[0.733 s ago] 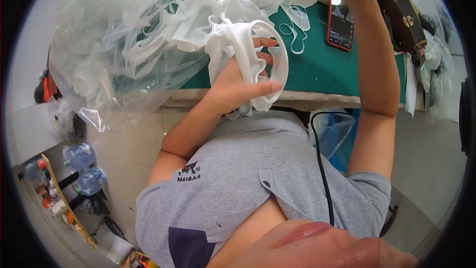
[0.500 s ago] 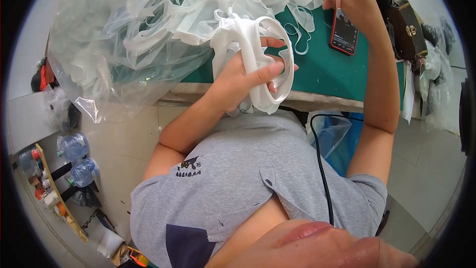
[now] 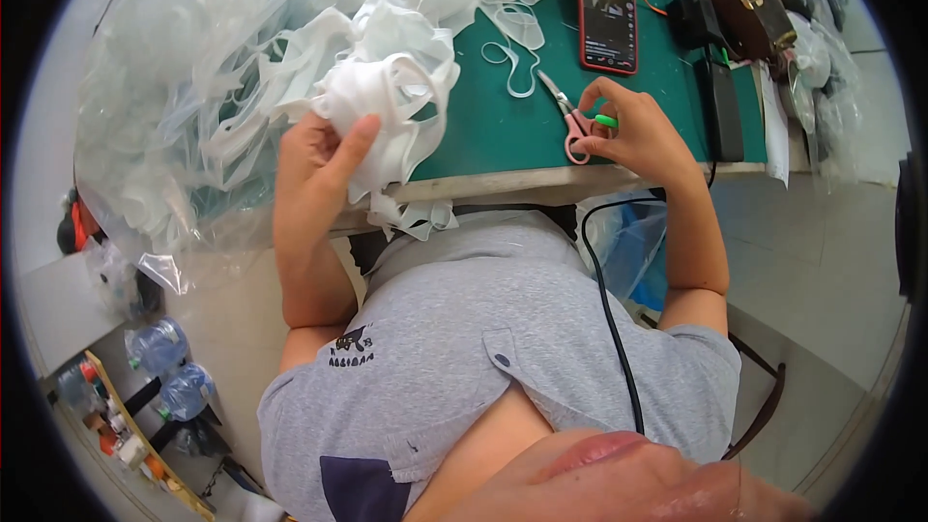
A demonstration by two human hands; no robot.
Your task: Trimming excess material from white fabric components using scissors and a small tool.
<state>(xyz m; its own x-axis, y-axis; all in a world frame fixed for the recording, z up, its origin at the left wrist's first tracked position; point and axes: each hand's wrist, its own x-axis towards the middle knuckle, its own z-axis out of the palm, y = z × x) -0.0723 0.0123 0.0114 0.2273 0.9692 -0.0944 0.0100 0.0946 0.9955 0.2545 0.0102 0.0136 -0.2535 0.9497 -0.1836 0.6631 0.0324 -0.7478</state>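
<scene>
Some white cloth (image 3: pixel 372 101) is pinched in the left hand (image 3: pixel 314 159) — the right hand (image 3: pixel 645 132) curls at the scissors (image 3: pixel 576 124), gripping or not I cannot tell.

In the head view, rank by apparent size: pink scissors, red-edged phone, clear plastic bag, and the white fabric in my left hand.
1. Clear plastic bag
2. Held white fabric
3. Red-edged phone
4. Pink scissors
</scene>
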